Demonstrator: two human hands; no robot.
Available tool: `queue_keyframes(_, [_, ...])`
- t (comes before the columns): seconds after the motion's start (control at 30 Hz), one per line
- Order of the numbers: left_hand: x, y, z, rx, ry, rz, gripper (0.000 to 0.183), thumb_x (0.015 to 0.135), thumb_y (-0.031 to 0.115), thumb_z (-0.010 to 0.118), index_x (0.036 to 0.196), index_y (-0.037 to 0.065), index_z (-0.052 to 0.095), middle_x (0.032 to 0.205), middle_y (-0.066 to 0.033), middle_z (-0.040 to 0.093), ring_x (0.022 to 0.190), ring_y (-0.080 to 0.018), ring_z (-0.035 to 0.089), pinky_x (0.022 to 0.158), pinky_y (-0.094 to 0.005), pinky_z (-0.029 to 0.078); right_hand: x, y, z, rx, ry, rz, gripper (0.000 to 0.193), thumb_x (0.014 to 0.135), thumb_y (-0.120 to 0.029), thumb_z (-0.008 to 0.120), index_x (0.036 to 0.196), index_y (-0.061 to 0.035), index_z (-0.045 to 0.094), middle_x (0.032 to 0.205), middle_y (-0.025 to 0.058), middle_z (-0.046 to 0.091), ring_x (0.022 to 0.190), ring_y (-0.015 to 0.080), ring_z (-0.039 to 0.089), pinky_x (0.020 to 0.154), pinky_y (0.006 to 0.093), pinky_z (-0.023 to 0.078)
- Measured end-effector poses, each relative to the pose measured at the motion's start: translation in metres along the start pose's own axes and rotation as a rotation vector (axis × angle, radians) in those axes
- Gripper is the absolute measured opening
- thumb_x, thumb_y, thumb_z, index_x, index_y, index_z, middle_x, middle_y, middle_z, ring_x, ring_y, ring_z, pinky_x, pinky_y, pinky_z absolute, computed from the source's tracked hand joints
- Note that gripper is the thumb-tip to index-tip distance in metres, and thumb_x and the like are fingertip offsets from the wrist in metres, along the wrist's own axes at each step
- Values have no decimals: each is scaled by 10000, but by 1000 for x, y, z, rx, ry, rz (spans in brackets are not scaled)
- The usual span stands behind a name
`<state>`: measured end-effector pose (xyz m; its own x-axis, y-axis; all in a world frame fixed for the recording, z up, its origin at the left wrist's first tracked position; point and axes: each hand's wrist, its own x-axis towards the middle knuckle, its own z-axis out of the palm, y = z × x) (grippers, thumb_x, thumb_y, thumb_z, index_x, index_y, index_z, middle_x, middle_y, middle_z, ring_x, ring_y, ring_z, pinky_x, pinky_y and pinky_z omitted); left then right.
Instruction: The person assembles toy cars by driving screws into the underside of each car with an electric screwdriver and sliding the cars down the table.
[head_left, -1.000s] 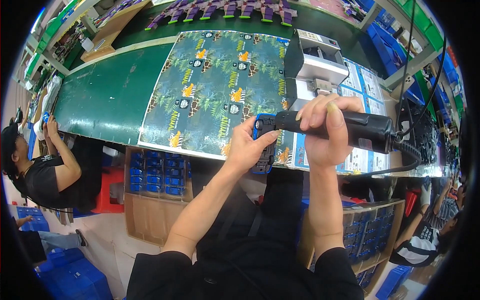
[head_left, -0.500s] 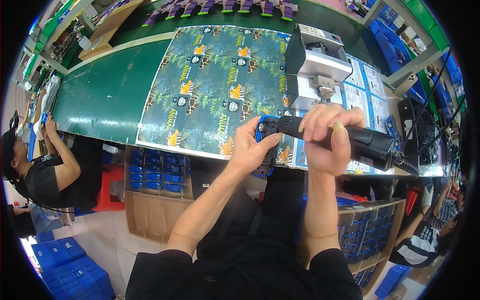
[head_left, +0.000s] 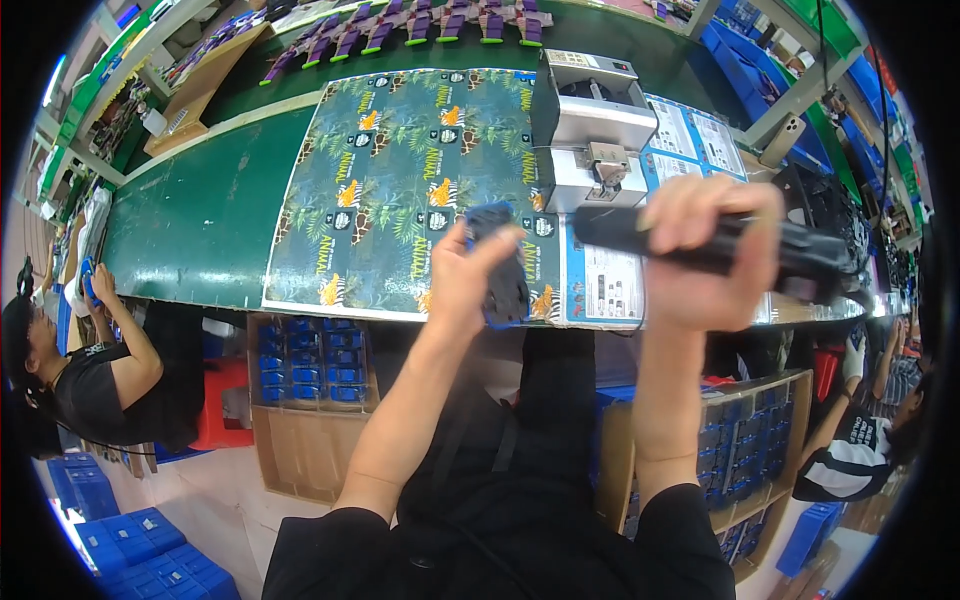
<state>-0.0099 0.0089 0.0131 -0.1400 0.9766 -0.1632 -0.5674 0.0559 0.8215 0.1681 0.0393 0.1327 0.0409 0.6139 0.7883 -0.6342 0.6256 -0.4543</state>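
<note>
My left hand [head_left: 455, 280] grips a blue and black toy car [head_left: 507, 288] above the bench's front edge. Its dark side faces up, and my thumb lies across it. Off to the right, my right hand [head_left: 705, 262] wraps round a black electric screwdriver [head_left: 612, 231], smeared by motion. The tool lies nearly level, its narrower end toward the car but apart from it. Just beyond the screwdriver stands a silver and black machine [head_left: 592, 122], which looks like a screw feeder.
Printed animal sheets [head_left: 400, 190] cover part of the green bench [head_left: 200, 220]. Below its edge, a carton [head_left: 300, 450] on the left and another carton [head_left: 775, 490] on the right hold blue toy cars. Other people sit at both sides. Purple and green pieces [head_left: 430, 25] lie at the back.
The screwdriver has come away from the toy car, and my right hand has shifted right. My left hand has drawn the car slightly left and tilted it. The view has shifted slightly.
</note>
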Motion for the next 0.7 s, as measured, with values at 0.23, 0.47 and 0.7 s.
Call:
queue_keyframes(0.23, [3, -8, 7, -161, -90, -49, 457, 830, -35, 666, 1253, 24, 503, 1133, -150, 651, 928, -240, 693, 782, -426, 614, 52, 9, -43, -259, 223, -34, 94, 873, -63, 689, 880, 19, 643, 598, 89, 586, 476, 170, 576, 505, 303, 496])
queue_keyframes(0.47, [4, -8, 5, -86, -126, -86, 499, 800, -72, 652, 1268, 14, 499, 1151, -163, 661, 950, -259, 701, 777, -408, 604, 45, 36, -42, -593, 104, 41, 108, 863, -43, 696, 822, 14, 614, 560, 70, 573, 455, 158, 563, 507, 289, 494])
queue_keyframes(0.7, [5, -14, 5, -83, -137, -40, 467, 796, -93, 656, 1231, 15, 524, 1127, -139, 660, 913, -250, 704, 756, -392, 597, 67, 50, -35, -718, 49, 208, 249, 862, -175, 732, 686, -39, 619, 530, 27, 561, 432, 118, 532, 452, 258, 408])
